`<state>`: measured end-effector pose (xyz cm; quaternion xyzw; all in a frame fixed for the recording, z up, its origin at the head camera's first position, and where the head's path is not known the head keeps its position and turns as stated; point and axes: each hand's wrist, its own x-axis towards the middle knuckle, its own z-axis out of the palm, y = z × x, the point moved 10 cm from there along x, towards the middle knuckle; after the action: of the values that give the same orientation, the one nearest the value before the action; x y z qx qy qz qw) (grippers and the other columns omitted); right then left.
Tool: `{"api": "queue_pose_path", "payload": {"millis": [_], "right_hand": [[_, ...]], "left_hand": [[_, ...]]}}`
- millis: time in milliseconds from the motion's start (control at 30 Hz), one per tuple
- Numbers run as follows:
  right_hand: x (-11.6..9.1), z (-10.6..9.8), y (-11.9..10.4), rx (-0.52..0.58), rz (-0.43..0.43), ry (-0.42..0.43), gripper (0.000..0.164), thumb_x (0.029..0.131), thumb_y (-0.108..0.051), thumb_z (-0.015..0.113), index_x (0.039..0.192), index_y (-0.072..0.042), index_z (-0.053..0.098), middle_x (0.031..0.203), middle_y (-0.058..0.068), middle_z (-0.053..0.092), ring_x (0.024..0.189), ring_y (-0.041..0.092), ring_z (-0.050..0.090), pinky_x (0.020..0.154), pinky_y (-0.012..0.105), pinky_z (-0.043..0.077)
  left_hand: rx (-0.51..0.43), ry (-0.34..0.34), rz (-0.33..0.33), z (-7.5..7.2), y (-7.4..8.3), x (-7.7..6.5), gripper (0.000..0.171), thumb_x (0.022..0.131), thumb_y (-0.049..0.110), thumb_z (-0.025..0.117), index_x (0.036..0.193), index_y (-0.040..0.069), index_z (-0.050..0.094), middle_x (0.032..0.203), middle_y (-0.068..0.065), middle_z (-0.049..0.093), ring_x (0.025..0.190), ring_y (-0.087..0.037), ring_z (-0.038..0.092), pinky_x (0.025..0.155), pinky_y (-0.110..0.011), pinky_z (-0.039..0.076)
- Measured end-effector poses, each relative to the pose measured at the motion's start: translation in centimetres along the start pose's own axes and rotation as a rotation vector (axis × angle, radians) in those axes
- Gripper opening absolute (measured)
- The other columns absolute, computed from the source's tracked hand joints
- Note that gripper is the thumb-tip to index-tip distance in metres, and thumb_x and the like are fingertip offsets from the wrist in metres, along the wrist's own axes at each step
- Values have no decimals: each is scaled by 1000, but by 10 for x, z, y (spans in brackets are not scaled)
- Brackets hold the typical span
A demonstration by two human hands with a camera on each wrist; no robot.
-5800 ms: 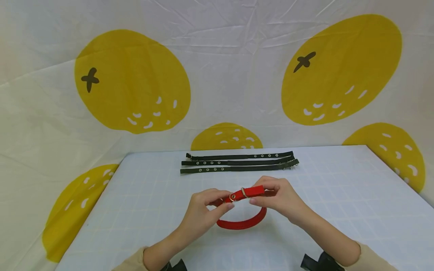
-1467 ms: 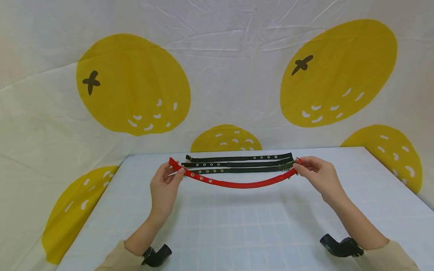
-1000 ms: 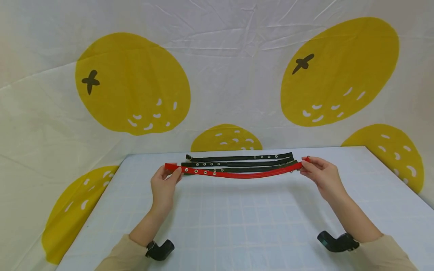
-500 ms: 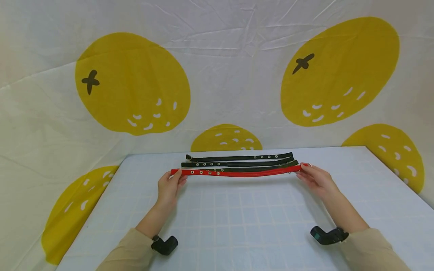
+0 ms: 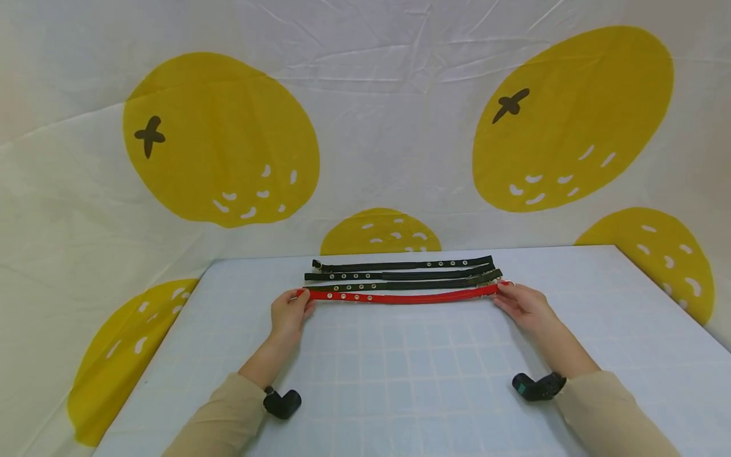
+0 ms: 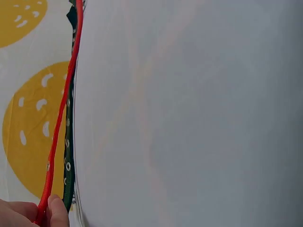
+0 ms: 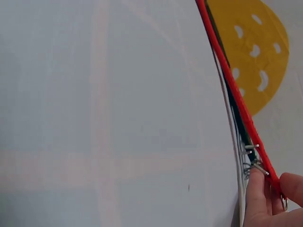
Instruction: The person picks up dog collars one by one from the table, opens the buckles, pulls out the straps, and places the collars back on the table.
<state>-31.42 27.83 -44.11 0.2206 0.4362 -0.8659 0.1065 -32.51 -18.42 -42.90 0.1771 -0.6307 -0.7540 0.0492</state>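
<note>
A red collar [image 5: 411,299] with a row of metal eyelets is stretched out lengthwise between both hands. My left hand [image 5: 288,315] pinches its eyelet end between thumb and fingers, also seen in the left wrist view. At the other end my right hand [image 5: 528,309] pinches the collar beside its metal ring, and metal prongs show near the fingers in the right wrist view. Just beyond it lies a dark green collar [image 5: 411,286], almost parallel. Whether the red collar touches the table along its length, I cannot tell.
Two black collars, the middle one [image 5: 422,276] and the farthest one [image 5: 388,267], lie in rows behind the green one. They rest near the back edge of the table [image 5: 411,381], which has a pale checked cover. A white curtain [image 5: 394,139] with yellow fruit prints hangs behind.
Earlier the red collar was a closed loop; now it is opened out straight. Over the last second both hands lowered it and brought it slightly nearer, uncovering the green collar.
</note>
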Motion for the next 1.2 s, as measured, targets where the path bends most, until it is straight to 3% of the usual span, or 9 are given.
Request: {"api": "queue_pose_path", "payload": {"millis": [200,400,500,600,667,733,833,967,1200], "right_hand": [[2,-7,-4,-107,-19,23,8,86,-3,64,80,-8,63,74,2,66,72,15,67,79,30,53],[2,-15,-8,-170,-16,50,13,86,-6,66,74,-12,69,73,1,67,72,14,67,78,28,53],[2,-17,-10,-193,-15,68,4,87,-8,65,88,-10,67,73,1,67,72,14,67,79,28,53],[3,-16,-10,-212,-14,71,30,88,-9,63,118,-8,59,74,0,67,73,13,67,79,27,52],[3,-16,-10,-210,-13,70,34,89,-9,62,122,-8,54,74,0,67,73,13,67,80,26,52],[4,-15,-10,-203,-16,60,28,89,-7,62,116,-9,59,74,0,67,73,13,67,79,26,52],[3,-14,-10,-193,-21,49,5,88,-7,63,86,-10,66,74,1,67,72,14,67,78,26,53],[1,-12,-11,-191,-23,45,8,88,-9,64,80,-9,67,75,1,67,72,14,67,78,27,53],[3,-13,-14,-209,-20,80,26,88,-10,63,112,-8,52,75,0,67,74,14,67,80,27,52]], "left_hand": [[29,-13,-76,-4,-3,5,39,90,-1,57,125,-14,46,107,-18,56,65,-5,61,70,-19,53],[11,-26,-135,-7,-7,6,41,91,-2,55,127,-16,43,96,-12,58,62,-4,60,67,-17,53],[38,-15,-154,-8,-10,7,40,92,0,55,127,-15,44,102,-15,58,62,-4,60,67,-17,52],[80,2,-173,-10,-14,10,38,92,2,56,126,-13,46,111,-19,55,63,-5,59,68,-17,52],[102,14,-177,-11,-15,11,37,92,3,56,124,-12,48,111,-20,55,62,-6,59,67,-18,53],[112,13,-170,-11,-14,12,36,92,2,57,123,-13,49,105,-19,57,61,-6,59,66,-18,53],[111,10,-156,-11,-13,13,35,91,0,57,121,-14,49,93,-14,60,58,-6,59,62,-18,53],[113,6,-156,-13,-12,13,34,90,0,58,120,-15,50,85,-10,61,56,-6,59,61,-17,53],[138,-4,-161,-13,-13,13,35,91,3,57,121,-14,50,97,-15,60,59,-5,59,65,-18,53]]}}
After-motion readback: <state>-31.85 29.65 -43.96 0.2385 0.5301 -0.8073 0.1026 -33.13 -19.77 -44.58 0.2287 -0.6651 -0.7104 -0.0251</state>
